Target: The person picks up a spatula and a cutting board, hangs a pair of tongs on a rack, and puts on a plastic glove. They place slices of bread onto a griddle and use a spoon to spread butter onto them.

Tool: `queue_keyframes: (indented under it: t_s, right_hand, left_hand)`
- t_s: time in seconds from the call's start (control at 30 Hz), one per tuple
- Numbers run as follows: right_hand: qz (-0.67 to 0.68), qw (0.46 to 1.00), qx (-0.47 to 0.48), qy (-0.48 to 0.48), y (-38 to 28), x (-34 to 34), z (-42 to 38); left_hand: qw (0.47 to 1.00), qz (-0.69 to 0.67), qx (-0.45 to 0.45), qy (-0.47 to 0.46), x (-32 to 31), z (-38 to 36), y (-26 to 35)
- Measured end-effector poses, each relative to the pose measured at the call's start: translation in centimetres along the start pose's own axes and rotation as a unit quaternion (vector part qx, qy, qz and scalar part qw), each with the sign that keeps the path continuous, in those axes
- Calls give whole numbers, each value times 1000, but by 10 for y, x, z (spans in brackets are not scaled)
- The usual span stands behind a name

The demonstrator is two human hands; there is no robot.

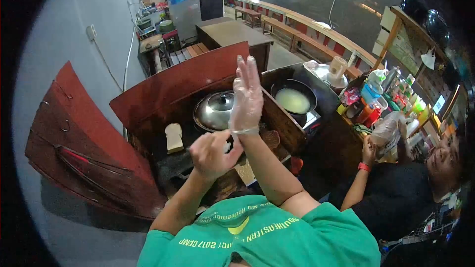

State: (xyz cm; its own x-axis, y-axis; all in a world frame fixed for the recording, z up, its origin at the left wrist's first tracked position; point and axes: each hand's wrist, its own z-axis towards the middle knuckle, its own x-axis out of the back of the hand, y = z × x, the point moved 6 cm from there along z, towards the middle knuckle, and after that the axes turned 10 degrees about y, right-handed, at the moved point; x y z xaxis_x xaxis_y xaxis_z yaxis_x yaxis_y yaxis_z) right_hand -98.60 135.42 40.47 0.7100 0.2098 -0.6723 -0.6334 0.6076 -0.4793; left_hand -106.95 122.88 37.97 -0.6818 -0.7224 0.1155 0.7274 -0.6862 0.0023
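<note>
My right hand (247,100) is raised upright in front of me with its fingers stretched out, wearing a clear plastic glove (247,118). At the right wrist, my bare left hand (212,154) has its fingers closed on the glove's cuff. Behind the gloved hand is a domed metal lid (213,112), partly hidden by it. To the left, a slice of white bread (173,137) stands on the dark cooking surface. Beyond my right hand, a black pan (313,100) holds a pale yellow liquid (292,101).
A red-brown panel (183,86) borders the cooking area at the back, and another red panel (94,143) stands at left. At right, a co-worker's hand (368,152) holds a clear plastic bag (387,128) beside crowded bottles and containers (373,104).
</note>
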Motion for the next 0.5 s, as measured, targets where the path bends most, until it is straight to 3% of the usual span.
queue_keyframes:
  t_s: [0.03, 0.13, 0.27, 0.33, 0.37, 0.4, 0.47, 0.5]
  right_hand:
    - [-10, 1000, -17, 2, 3, 0, -1]
    - [-250, 956, 154, -29, 3, 6, -2]
    - [-289, 952, 96, 1, -4, 11, 0]
    - [-236, 966, -71, 74, 7, 28, 12]
    - [-62, 990, -92, 89, 39, 47, 11]
    - [-104, 987, -66, 102, 47, 58, 22]
    - [32, 991, -120, 47, 9, 19, 12]
    - [-1, 996, -88, 33, 5, 18, 6]
  left_hand:
    - [999, 33, -5, 0, -1, 8, 0]
    - [995, 90, -25, -24, -2, 21, 1]
    - [995, 15, -92, -33, -1, 16, 16]
    - [983, -46, -175, -39, 2, 6, 32]
    - [981, -66, -177, -42, 2, 5, 38]
    - [981, -68, -178, -44, -4, 5, 39]
    - [999, -3, -37, 15, -14, 10, 20]
    - [999, 33, -13, 15, -18, 13, 12]
